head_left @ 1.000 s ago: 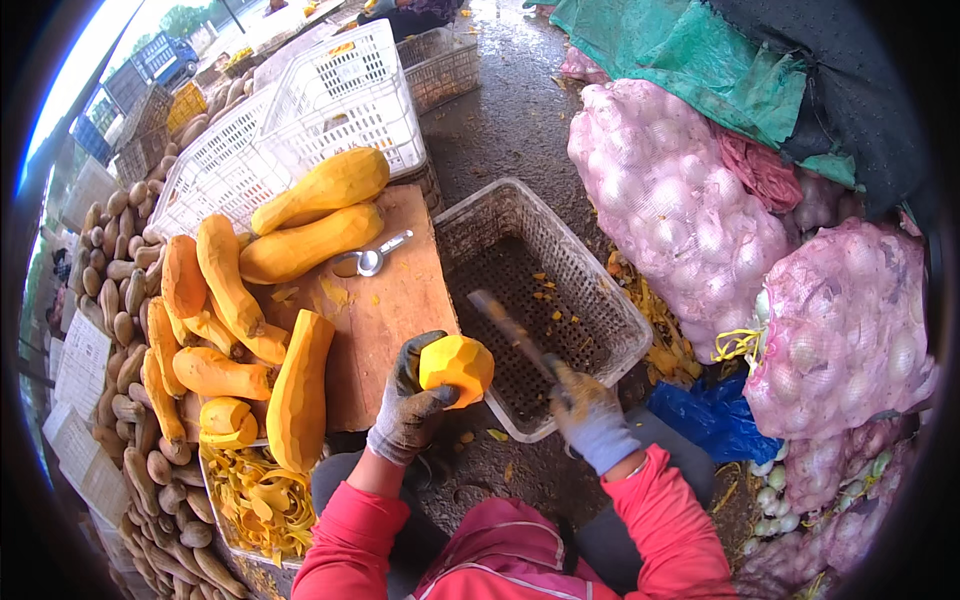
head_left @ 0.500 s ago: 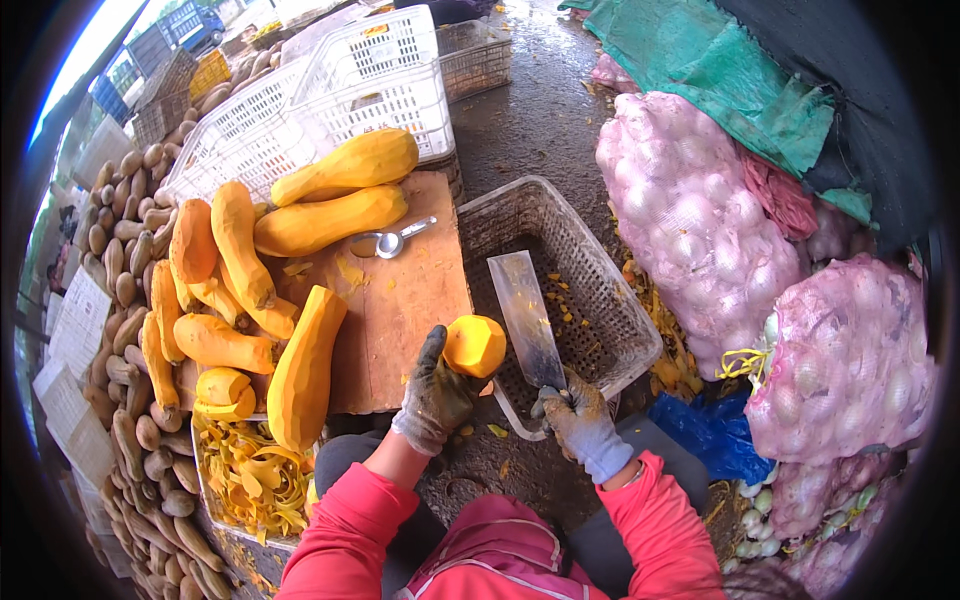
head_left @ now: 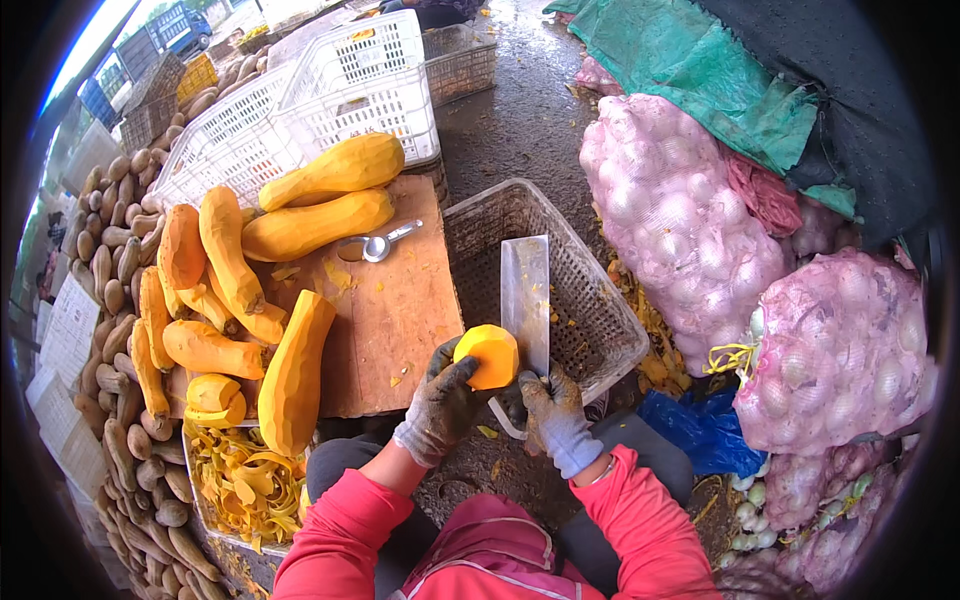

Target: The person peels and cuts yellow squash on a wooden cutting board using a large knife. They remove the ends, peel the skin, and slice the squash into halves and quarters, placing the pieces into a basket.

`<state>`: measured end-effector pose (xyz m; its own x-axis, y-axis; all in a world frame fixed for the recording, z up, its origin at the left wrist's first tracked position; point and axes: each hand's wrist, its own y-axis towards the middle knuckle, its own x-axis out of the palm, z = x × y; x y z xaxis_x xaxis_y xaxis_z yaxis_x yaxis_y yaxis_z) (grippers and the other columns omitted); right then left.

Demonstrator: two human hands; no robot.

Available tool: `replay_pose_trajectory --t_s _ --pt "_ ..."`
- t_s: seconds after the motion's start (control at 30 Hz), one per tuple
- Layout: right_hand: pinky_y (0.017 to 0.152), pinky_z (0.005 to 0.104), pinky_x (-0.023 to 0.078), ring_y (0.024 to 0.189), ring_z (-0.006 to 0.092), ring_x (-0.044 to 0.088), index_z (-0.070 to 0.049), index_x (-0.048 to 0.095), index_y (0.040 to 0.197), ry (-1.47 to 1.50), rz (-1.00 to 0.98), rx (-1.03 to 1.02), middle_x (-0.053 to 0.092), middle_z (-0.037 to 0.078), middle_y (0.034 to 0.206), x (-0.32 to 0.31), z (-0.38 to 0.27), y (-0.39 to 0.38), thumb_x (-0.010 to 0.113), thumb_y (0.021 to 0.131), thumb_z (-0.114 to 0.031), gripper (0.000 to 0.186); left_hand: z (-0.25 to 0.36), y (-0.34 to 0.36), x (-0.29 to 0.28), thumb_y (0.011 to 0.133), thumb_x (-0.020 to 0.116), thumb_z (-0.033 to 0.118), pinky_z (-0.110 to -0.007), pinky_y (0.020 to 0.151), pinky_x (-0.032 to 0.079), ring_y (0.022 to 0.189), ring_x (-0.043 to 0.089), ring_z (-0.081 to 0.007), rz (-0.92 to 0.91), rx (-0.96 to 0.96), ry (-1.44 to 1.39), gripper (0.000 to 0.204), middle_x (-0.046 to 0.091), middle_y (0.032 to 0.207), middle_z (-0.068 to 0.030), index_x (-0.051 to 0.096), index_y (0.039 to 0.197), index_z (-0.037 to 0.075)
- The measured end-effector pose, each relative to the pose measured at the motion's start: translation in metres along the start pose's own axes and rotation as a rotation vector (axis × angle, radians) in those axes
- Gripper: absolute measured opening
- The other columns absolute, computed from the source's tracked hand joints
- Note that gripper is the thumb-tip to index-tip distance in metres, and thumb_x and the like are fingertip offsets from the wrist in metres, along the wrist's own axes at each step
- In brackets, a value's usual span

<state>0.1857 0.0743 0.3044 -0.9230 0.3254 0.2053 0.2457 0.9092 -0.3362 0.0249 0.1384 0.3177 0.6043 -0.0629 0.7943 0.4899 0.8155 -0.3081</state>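
Observation:
My gloved left hand (head_left: 443, 400) grips a round, peeled piece of orange squash (head_left: 486, 355), its flat cut face turned up. Just right of it, my gloved right hand (head_left: 555, 420) is closed on the handle of a wide cleaver (head_left: 524, 290), whose blade points away from me over a dirty plastic basket (head_left: 625, 327). Several peeled long squashes (head_left: 294, 380) lie on a wooden board (head_left: 385, 300) to the left, with a metal peeling tool (head_left: 376, 248) among scraps. A tub of yellow peelings (head_left: 240, 480) stands below the board.
White crates (head_left: 355, 90) stand behind the board. Brown unpeeled squashes (head_left: 130, 430) are heaped far left. Mesh sacks of onions (head_left: 665, 210), a blue plastic bag (head_left: 700, 428) and green sheeting (head_left: 700, 65) line the right side. A blue truck (head_left: 175, 30) is in the distance.
The cleaver has swung from a leftward slant to pointing straight away from me. My hands have come closer together, bringing the squash piece right up beside the blade.

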Motion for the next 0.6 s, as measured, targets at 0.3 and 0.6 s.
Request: replay_pose_trajectory --t_s 0.3,0.6 --pt "0.054 0.0260 0.047 0.059 0.0056 0.057 -0.006 0.066 0.117 0.043 0.025 0.086 0.063 -0.003 0.072 -0.018 0.004 0.008 0.063 0.101 -0.018 0.020 0.032 -0.006 -0.007 0.088 0.076 0.011 -0.041 0.099 0.053 0.116 0.063 -0.0254 -0.056 -0.114 0.526 0.059 0.063 0.128 -0.0123 0.050 0.140 0.002" --pt "0.071 0.0432 0.056 0.084 0.0375 0.069 -0.009 0.059 0.139 -0.848 0.003 -0.688 0.068 0.019 0.093 -0.028 -0.033 -0.008 0.068 0.088 -0.010 0.052 0.021 -0.005 -0.012 0.091 0.074 0.017 -0.034 0.094 0.053 0.112 0.065 -0.0235 0.026 -0.196 0.214 0.049 0.065 0.123 -0.0108 0.055 0.134 0.004"
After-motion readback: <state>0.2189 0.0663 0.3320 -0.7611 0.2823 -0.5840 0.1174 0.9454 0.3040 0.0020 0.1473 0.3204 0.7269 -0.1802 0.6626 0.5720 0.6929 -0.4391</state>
